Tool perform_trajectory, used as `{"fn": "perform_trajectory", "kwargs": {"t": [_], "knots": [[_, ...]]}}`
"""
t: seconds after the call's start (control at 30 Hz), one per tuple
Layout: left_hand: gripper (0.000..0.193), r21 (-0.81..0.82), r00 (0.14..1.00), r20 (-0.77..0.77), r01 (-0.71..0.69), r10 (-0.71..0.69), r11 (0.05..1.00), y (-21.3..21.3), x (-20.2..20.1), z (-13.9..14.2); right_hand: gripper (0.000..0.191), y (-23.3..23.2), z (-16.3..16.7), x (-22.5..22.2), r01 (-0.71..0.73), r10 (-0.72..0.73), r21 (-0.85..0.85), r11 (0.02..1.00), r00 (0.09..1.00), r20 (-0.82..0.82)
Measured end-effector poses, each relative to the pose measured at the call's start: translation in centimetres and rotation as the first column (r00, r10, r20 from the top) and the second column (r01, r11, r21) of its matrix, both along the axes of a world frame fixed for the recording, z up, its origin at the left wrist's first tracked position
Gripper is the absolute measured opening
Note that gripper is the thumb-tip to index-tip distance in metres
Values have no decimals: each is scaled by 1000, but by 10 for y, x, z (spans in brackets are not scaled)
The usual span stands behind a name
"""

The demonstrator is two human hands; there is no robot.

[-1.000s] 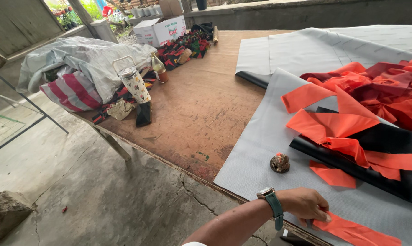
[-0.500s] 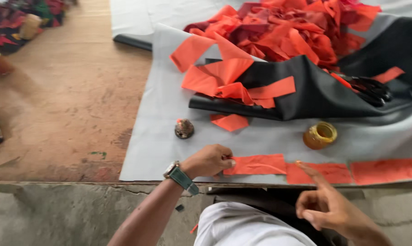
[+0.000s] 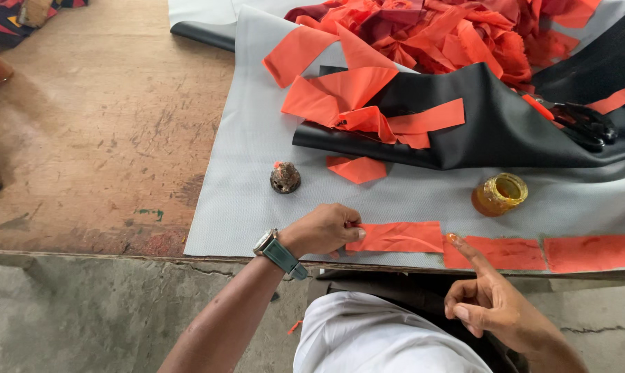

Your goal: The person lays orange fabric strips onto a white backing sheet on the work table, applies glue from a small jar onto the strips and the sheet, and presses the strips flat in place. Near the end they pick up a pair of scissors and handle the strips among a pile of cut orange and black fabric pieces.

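**Orange strips laid in a row along the table edge**

Nearest to the person, the right hand [image 3: 488, 300] hangs just off the near edge of the grey sheet [image 3: 243, 186]. Its index finger is stretched out and the tip touches the gap between two strips, while the other fingers are curled in; it holds nothing. The left hand [image 3: 323, 230], with a watch on the wrist, pinches the left end of the first orange strip [image 3: 397, 237] between thumb and fingers, probably to keep it flat and in place.

This strip lies on the grey sheet close to its near edge. Its long axis runs left to right, parallel to that edge, and two more orange strips [image 3: 544, 252] continue the same line to the right, almost end to end.

Further in on the sheet stand a small dark weight [image 3: 285, 177] and an amber jar [image 3: 500, 194]. Beyond them lie a black sheet [image 3: 485, 131] with scissors [image 3: 580, 121], then a heap of orange scraps [image 3: 457, 34].
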State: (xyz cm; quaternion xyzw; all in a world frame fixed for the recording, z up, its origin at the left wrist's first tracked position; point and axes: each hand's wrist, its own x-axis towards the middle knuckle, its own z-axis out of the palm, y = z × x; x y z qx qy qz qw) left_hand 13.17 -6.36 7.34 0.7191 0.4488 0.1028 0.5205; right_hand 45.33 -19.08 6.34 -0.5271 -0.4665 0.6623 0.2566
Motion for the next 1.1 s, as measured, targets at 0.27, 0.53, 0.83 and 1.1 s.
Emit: {"fn": "perform_trajectory", "kwargs": {"t": [0.27, 0.53, 0.83, 1.1], "knots": [[27, 37, 957, 7, -291, 291, 956, 22, -25, 4, 120, 3, 10, -4, -2, 2, -11, 1000, 1000, 20], [26, -22, 960, 144, -241, 241, 970, 26, -50, -9, 116, 16, 33, -69, -3, 43, -97, 995, 912, 409], [26, 36, 975, 89, -207, 203, 978, 22, -58, -11, 114, 36, 63, -166, -402, 322, -74, 913, 594, 737], [26, 34, 980, 79, -183, 180, 983, 19, -58, -14, 94, 19, 55, -175, -658, 275, -30, 752, 273, 922]]}}
